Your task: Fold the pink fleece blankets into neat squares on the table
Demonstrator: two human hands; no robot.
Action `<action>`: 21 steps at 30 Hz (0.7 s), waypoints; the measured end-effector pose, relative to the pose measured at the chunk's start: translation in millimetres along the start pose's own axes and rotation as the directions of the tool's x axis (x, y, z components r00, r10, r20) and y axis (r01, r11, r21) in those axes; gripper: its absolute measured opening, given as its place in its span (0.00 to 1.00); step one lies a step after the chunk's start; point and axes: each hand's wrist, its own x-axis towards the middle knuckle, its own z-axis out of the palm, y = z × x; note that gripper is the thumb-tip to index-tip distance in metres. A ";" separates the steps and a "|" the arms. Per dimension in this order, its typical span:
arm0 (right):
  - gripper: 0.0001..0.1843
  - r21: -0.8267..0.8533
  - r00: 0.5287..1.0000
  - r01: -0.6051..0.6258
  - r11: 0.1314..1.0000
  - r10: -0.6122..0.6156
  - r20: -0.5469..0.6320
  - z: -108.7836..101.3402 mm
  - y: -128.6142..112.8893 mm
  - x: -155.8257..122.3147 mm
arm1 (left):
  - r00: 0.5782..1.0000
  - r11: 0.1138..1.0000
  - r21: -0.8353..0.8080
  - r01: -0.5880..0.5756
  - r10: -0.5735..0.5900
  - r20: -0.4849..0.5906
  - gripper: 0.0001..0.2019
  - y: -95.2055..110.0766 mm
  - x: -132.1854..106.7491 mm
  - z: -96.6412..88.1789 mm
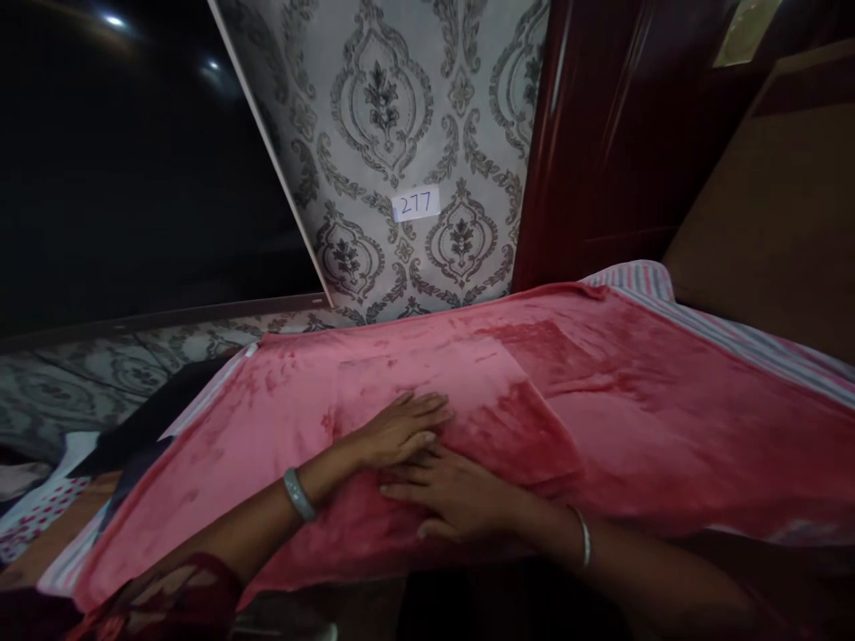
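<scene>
Pink plush cloth (508,418), spread before me over striped fabric (741,343) | my left hand (404,429) and right hand (460,494) rest on it, fingers extended, overlapping, gripping nothing | likely smoothing | next move probably calls for flat, outward strokes

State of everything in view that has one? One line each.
Left hand: open, palm down
Right hand: open, palm down, against left hand
Pink blanket: spread out, darker patches
Folded pink cloth: lying flat on blanket
Striped cloth: partly covered by blanket
Screen: dark, reflecting lights
Paper slip: marked 277
</scene>
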 end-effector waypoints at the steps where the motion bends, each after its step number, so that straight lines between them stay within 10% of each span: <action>1: 0.34 0.007 1.000 -0.002 1.000 0.002 0.012 3.5 1.5 0.4 | 1.000 0.998 0.047 0.029 -0.029 0.004 0.27 -8.5 -3.3 0.8; 6: 0.34 0.034 1.000 -0.009 0.999 0.008 0.028 7.6 3.4 -4.6 | 0.967 0.942 0.217 0.256 -0.249 -0.059 0.30 -74.1 -3.3 -14.3; 12: 0.34 0.053 0.999 -0.042 0.998 0.040 0.034 4.7 3.1 -2.2 | 0.796 0.806 0.035 0.591 -0.577 -0.183 0.31 -134.8 -6.2 -32.2; 17: 0.35 0.022 0.999 -0.044 0.999 0.044 0.031 6.8 1.9 -1.3 | 0.730 0.754 -0.004 0.657 -0.638 -0.246 0.32 -141.1 -13.6 -32.8; 21: 0.33 -0.061 0.996 -0.082 0.995 0.079 -0.048 0.3 -1.3 -5.4 | 0.641 0.656 0.051 0.753 -0.713 -0.282 0.36 -108.7 -26.4 -44.5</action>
